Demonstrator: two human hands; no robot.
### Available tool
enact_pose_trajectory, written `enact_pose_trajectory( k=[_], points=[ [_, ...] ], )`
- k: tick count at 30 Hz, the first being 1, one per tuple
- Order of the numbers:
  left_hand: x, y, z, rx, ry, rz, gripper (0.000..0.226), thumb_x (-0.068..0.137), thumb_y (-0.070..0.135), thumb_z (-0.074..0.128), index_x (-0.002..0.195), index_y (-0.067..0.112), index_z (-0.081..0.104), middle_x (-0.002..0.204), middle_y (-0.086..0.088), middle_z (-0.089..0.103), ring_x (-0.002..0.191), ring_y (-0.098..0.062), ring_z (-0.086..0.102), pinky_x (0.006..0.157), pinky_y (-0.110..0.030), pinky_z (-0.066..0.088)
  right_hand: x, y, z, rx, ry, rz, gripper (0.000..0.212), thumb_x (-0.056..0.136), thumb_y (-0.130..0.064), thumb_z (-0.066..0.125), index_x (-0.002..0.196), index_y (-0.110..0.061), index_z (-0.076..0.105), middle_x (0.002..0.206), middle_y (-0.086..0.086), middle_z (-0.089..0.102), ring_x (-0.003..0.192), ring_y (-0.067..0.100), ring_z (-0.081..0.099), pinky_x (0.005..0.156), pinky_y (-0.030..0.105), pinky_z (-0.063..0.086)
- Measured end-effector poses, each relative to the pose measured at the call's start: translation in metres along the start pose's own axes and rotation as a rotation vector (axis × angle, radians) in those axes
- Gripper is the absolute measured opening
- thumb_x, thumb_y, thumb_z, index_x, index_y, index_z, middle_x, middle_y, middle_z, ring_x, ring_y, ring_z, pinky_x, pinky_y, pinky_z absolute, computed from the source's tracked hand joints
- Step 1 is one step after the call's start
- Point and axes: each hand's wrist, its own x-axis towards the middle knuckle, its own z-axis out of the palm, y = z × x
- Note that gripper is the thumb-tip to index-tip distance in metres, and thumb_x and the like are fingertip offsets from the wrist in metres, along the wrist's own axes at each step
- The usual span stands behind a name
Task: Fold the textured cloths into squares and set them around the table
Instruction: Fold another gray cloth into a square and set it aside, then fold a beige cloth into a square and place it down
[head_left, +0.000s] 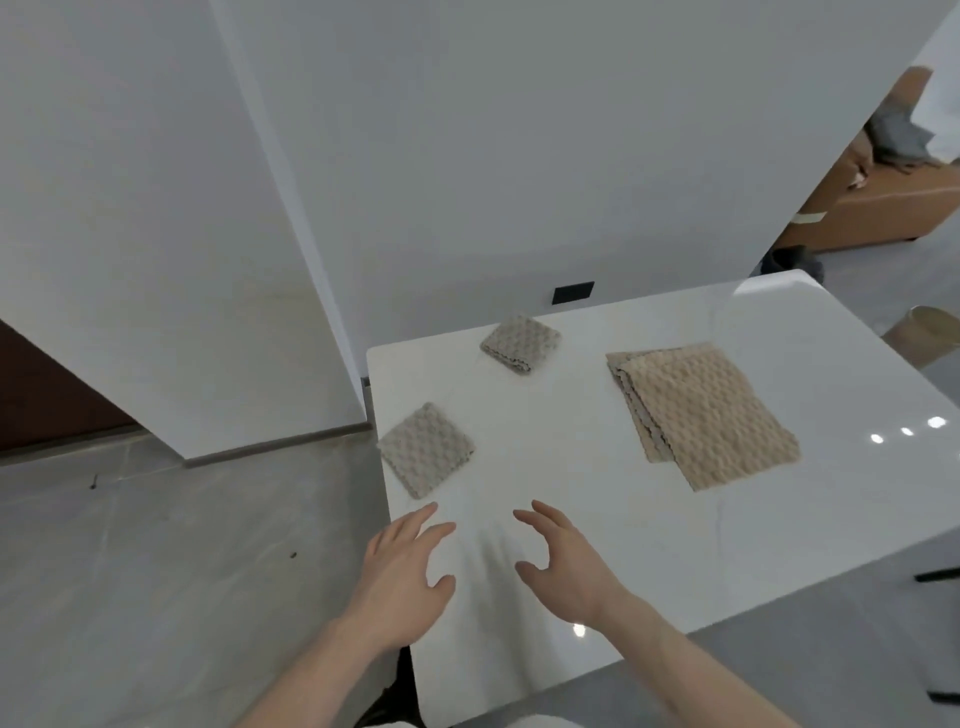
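Two grey-beige textured cloths lie folded into small squares on the white table (571, 467): one folded cloth (426, 449) near the left edge, another folded cloth (521, 343) near the far left corner. A stack of larger tan textured cloths (706, 415) lies spread flat on the right half. My left hand (402, 577) hovers over the near left edge, just below the nearer square, fingers straight and empty. My right hand (563, 564) hovers beside it over the table, fingers relaxed and spread, holding nothing.
White wall panels rise behind and left of the table, with a black socket (573, 293) low on the wall. A brown sofa (878, 208) stands at the far right. A round stool (930, 332) sits off the table's right side. Grey floor lies to the left.
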Motion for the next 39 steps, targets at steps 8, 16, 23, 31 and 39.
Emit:
enact_pose_trajectory(
  k=[8,16,23,31,39],
  points=[
    [-0.003,-0.027,-0.019,0.072,-0.043,-0.041,0.066,0.092,0.040,0.054,0.155,0.036,0.033,0.167,0.013,0.011,0.153,-0.013,0.009,0.124,-0.035,0.015,-0.010,0.003,-0.003,-0.044,0.018,0.001,0.066,0.094,-0.033,0.058,0.154,-0.035,0.030,0.166,-0.012,0.013,0.150,0.014,0.021,0.118,0.029,0.029],
    [0.021,0.004,-0.005,0.112,-0.057,0.008,0.066,0.095,0.042,0.052,0.157,0.035,0.029,0.169,0.008,0.006,0.155,-0.016,0.003,0.124,-0.034,0.009,-0.019,0.029,-0.020,-0.116,0.010,0.041,0.069,0.094,-0.035,0.057,0.156,-0.035,0.027,0.166,-0.010,0.011,0.152,0.017,0.017,0.120,0.032,0.027],
    [0.025,0.045,0.023,0.151,-0.065,-0.048,0.070,0.098,0.045,0.048,0.160,0.035,0.018,0.168,0.009,-0.014,0.155,-0.020,-0.018,0.126,-0.038,-0.001,-0.009,0.066,-0.050,-0.184,-0.039,-0.008,0.071,0.095,-0.039,0.057,0.158,-0.035,0.022,0.167,-0.009,0.008,0.153,0.017,0.014,0.121,0.032,0.025],
    [0.042,0.127,0.079,0.147,0.029,-0.199,0.070,0.098,0.044,0.047,0.160,0.035,0.017,0.166,0.010,-0.020,0.154,-0.020,-0.021,0.125,-0.038,-0.005,0.002,0.173,-0.128,-0.287,-0.136,-0.080,0.074,0.095,-0.040,0.055,0.159,-0.034,0.018,0.168,-0.007,0.002,0.155,0.019,0.007,0.124,0.034,0.019],
    [0.051,0.218,0.115,0.116,0.027,-0.271,0.071,0.100,0.046,0.047,0.161,0.035,0.012,0.165,0.007,-0.025,0.153,-0.020,-0.025,0.123,-0.039,-0.012,0.008,0.233,-0.190,-0.378,-0.178,-0.130,0.075,0.096,-0.039,0.052,0.160,-0.032,0.014,0.168,-0.003,0.000,0.155,0.022,0.004,0.125,0.038,0.015]
  ],
)
